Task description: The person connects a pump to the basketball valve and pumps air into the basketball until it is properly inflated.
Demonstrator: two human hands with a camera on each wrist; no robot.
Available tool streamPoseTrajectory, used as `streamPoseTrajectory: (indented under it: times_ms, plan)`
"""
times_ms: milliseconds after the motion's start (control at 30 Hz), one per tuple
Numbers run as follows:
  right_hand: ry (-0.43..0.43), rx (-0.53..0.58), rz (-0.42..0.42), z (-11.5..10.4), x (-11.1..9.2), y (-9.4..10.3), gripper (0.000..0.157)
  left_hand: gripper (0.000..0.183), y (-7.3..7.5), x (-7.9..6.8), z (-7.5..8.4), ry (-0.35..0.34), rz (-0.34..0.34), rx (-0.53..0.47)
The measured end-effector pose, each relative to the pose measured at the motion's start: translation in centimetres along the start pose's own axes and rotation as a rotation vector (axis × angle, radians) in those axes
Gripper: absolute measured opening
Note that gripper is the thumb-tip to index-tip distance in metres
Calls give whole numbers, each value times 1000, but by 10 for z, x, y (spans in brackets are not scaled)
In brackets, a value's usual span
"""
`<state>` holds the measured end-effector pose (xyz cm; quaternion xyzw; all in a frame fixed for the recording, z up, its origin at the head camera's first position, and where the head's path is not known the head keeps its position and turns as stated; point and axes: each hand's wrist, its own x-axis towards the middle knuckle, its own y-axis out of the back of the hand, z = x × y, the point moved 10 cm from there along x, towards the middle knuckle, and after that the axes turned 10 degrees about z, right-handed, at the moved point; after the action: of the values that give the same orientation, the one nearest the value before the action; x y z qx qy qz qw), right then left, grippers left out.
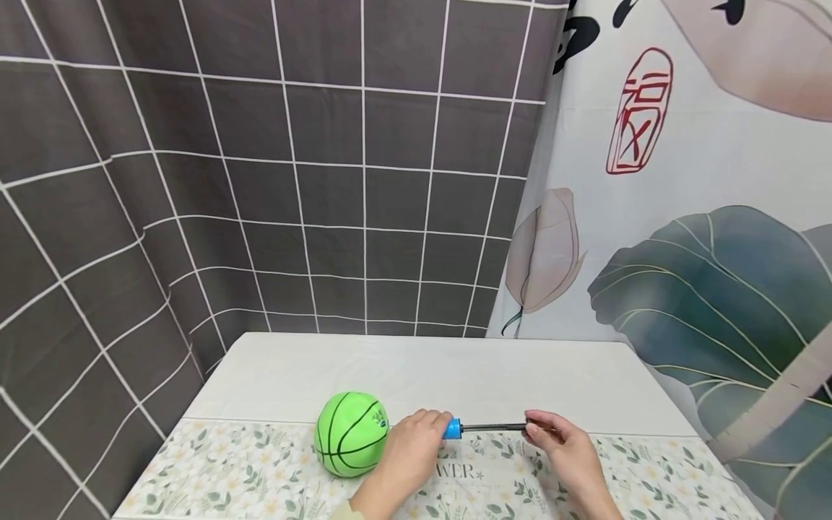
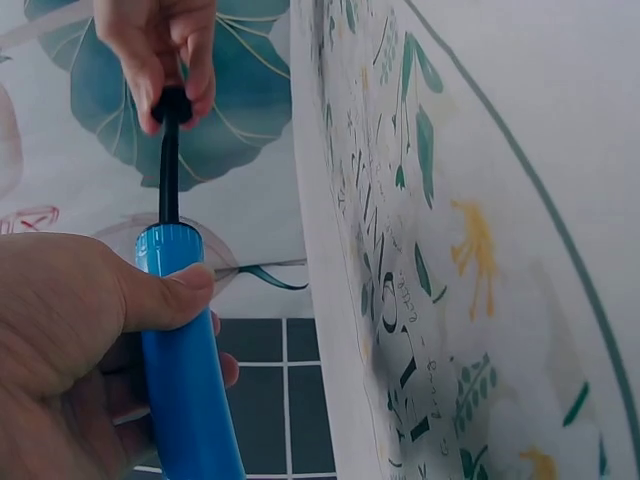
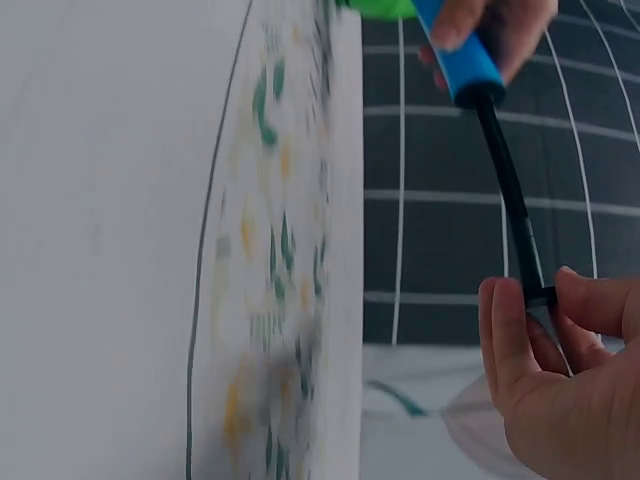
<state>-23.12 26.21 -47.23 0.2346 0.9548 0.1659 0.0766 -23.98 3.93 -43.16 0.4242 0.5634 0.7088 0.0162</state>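
Observation:
A small hand pump with a blue barrel (image 2: 185, 370) and a thin black rod (image 1: 494, 427) lies sideways above the table. My left hand (image 1: 414, 446) grips the barrel, its thumb laid along the blue side in the left wrist view. At the rod's far end, my right hand (image 1: 564, 451) pinches the black end piece (image 3: 541, 297) between thumb and fingers. A good length of rod shows between the two hands. Just left of my left hand sits a green ball (image 1: 351, 435) with black basketball lines, partly hidden by that hand.
The white table (image 1: 416, 368) carries a floral cloth (image 1: 227, 462) along its front half. Behind it hangs a dark curtain with a white grid (image 1: 325, 195). To the right hangs a white curtain with leaf prints (image 1: 572, 130).

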Motion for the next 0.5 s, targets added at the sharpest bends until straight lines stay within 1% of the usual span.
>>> streamPoseTrajectory:
  times_ms: [100,233,367,500]
  plan:
    - [-7,15,-26,3,2,4,37,40,0,0,-1,4,-11,0]
    - [-19,20,-41,5,1,4,39,40,0,-1,-2,13,-21,2]
    - [-36,33,-11,5,1,2,39,41,0,0,-4,27,-23,-21]
    - [-20,27,20,0,-2,-4,37,42,0,1,-5,36,-29,-33]
